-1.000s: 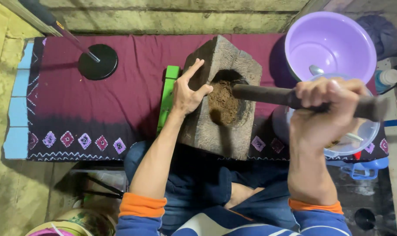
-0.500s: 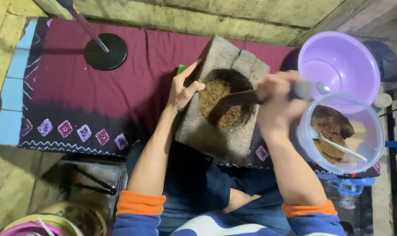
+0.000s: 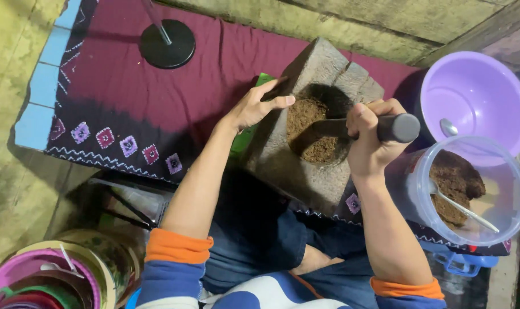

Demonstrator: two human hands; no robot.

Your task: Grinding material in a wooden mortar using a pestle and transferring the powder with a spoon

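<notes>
A square grey stone mortar [image 3: 306, 171] stands on a maroon patterned cloth [image 3: 128, 97] in front of my knees. Its round hollow holds brown ground powder [image 3: 311, 129]. My right hand [image 3: 371, 137] is wrapped around a dark pestle [image 3: 397, 127] whose tip dips into the powder. My left hand [image 3: 254, 106] rests on the mortar's left rim, fingers spread along the edge, holding nothing. A green packet [image 3: 243, 140] peeks out from under the mortar's left side.
A clear plastic tub [image 3: 500, 223] with brown powder and a spoon [image 3: 463, 209] sits at my right. Behind it is a purple basin [image 3: 477, 97] with a spoon. A black round stand base [image 3: 167, 44] is on the cloth's far side. Colourful bowls [image 3: 42, 274] lie bottom left.
The pestle has swung from lying high across the mortar down into the hollow, my right hand following to the left. My left hand has stayed on the rim. The view has shifted.
</notes>
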